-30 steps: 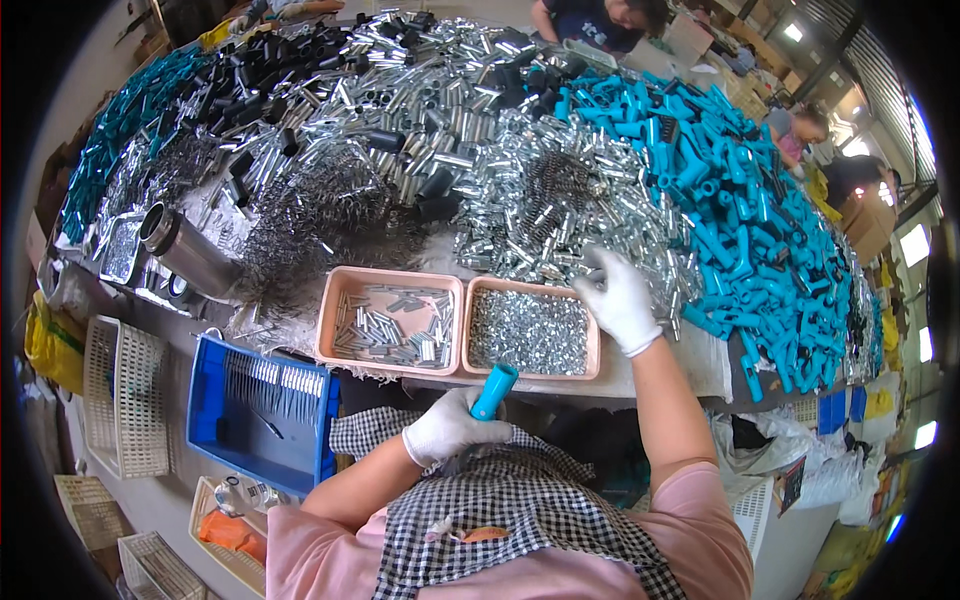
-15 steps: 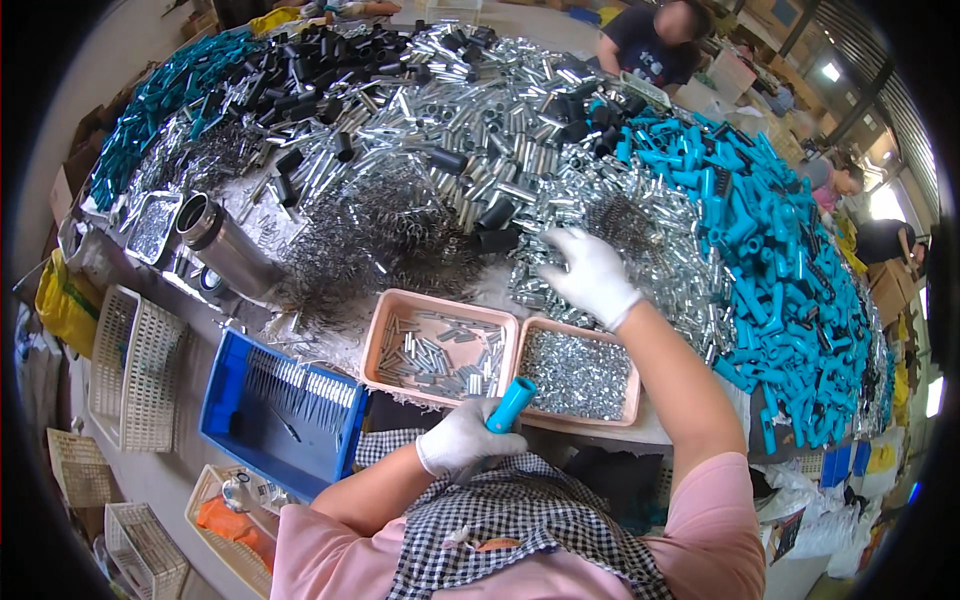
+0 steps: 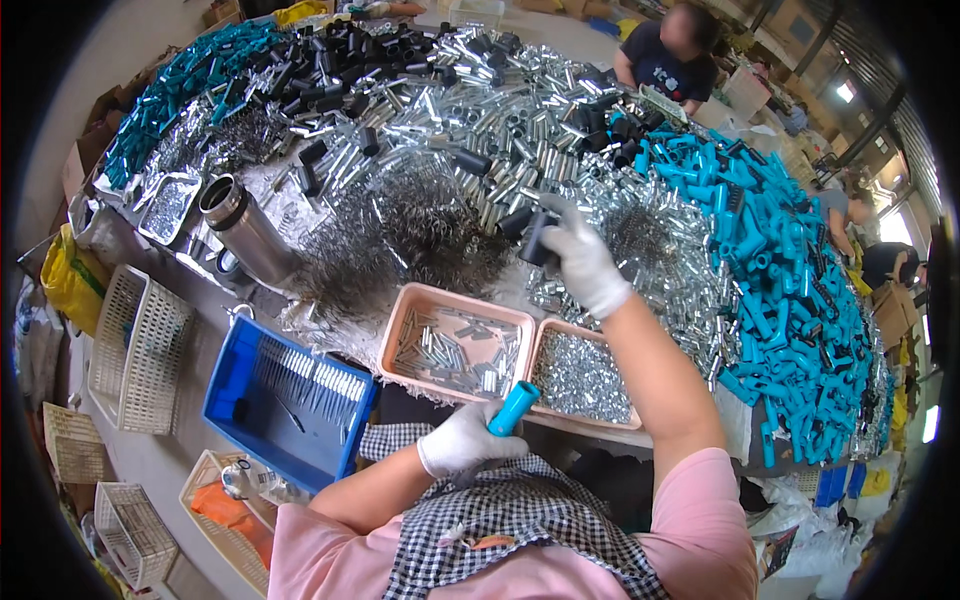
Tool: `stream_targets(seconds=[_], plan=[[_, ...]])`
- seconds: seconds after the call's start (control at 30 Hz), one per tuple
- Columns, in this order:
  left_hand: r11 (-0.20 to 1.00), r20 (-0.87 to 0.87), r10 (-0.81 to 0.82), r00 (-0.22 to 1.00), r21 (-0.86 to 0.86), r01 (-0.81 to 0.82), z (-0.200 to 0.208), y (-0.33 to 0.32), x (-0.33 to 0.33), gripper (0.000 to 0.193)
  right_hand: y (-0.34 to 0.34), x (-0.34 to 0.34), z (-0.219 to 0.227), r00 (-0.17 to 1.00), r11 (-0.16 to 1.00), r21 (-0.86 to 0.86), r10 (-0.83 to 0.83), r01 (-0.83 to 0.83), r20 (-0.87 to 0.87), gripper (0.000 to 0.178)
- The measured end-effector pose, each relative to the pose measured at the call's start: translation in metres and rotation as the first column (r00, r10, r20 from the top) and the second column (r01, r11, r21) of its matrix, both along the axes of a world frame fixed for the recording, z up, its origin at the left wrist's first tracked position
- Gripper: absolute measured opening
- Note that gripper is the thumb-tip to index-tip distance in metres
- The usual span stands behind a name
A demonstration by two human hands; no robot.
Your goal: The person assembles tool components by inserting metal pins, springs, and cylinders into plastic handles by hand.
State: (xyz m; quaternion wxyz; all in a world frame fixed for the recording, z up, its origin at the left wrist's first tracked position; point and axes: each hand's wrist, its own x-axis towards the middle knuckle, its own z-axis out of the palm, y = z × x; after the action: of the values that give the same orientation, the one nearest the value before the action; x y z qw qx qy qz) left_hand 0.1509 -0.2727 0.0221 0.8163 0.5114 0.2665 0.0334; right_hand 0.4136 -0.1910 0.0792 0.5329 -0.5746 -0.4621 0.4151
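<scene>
In a white glove, my left hand is closed around a teal plastic tube-shaped handle, tilted up in front of my apron. My right hand, also gloved, reaches over the heap and grips a black cylindrical sleeve between thumb and fingers. Another black sleeve lies just left of it. Below that hand are a pink tray holding short metal pins or tubes and a second pink tray full of small shiny metal pieces.
Dark wire springs, silver metal tubes and teal plastic handles cover the table in heaps. A steel thermos stands at left. Below it sits a blue bin with metal-ended pieces. A co-worker is across the table.
My right hand has moved slightly left and closed on a black sleeve, which is now lifted and turned more upright. My left hand keeps its hold on the teal handle. The whole view has shifted slightly.
</scene>
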Motion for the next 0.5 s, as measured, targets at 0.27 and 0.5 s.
stream_targets(seconds=[0.27, 0.5], plan=[[0.991, 0.087, -0.091, 0.992, 0.102, 0.082, 0.016, -0.010, 0.012, 0.021, -0.145, -0.017, -0.005, 0.847, 0.970, -0.141, 0.096, -0.197, -0.523, 0.058], [0.973, 0.051, -0.166, 0.985, 0.169, 0.155, 0.024, -0.040, 0.019, 0.024, -0.204, -0.013, 0.001, 0.961, 0.971, -0.094, 0.201, -0.222, -0.188, 0.062]])
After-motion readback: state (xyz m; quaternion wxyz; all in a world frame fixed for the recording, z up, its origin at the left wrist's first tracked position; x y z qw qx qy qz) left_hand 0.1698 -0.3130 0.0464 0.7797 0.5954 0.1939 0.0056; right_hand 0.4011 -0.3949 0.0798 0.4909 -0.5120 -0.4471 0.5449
